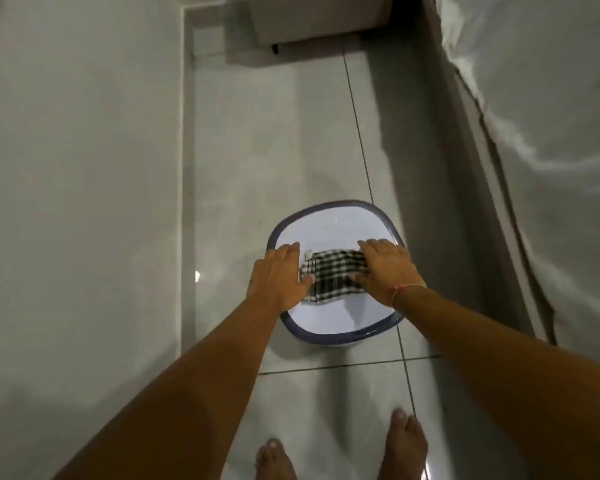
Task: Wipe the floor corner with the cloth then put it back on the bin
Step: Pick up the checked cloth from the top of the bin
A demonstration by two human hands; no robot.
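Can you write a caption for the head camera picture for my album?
Both hands, left hand and right hand, rest on a folded checked cloth atop the bin lid on a tiled floor.

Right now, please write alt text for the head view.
Two bare hands, left hand and right hand, press a folded checked cloth flat on a white bin lid, on a grey tiled floor beside a wall.
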